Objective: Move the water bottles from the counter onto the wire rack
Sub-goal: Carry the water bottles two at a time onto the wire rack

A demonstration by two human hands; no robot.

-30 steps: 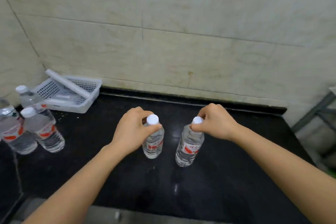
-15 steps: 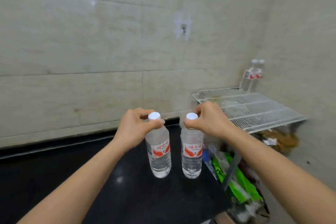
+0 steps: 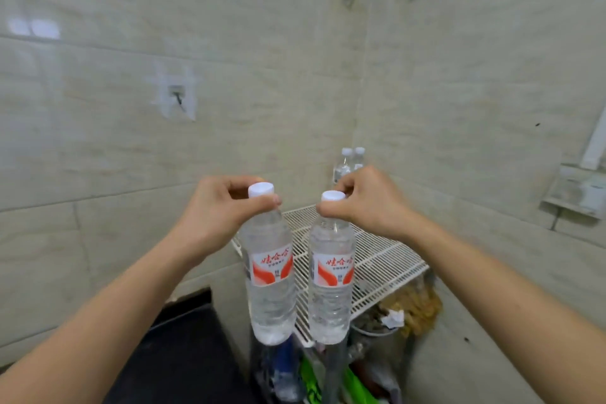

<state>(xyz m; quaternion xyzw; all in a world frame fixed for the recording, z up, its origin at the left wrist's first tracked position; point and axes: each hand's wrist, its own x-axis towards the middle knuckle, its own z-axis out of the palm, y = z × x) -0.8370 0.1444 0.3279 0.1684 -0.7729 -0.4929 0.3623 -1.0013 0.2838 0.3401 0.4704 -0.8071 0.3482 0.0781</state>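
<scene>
My left hand (image 3: 219, 210) grips the neck of a clear water bottle (image 3: 271, 275) with a white cap and a red and white label. My right hand (image 3: 366, 203) holds a second, matching water bottle (image 3: 331, 285) the same way. Both bottles hang upright in the air, side by side, over the near left edge of the white wire rack (image 3: 383, 259). Two more bottles (image 3: 347, 164) stand at the rack's far corner against the wall, partly hidden behind my right hand. The black counter (image 3: 183, 348) lies at the lower left.
Tiled walls meet in a corner behind the rack. Under the rack lie bags and packets, green (image 3: 357, 384) and brown (image 3: 413, 308) among them. A small wall shelf (image 3: 577, 193) sits at the right. A hook (image 3: 177, 97) is stuck on the left wall.
The view has swung right from the counter to the rack. Both bottles have been lifted off the counter and carried right, and now hang over the rack's near edge.
</scene>
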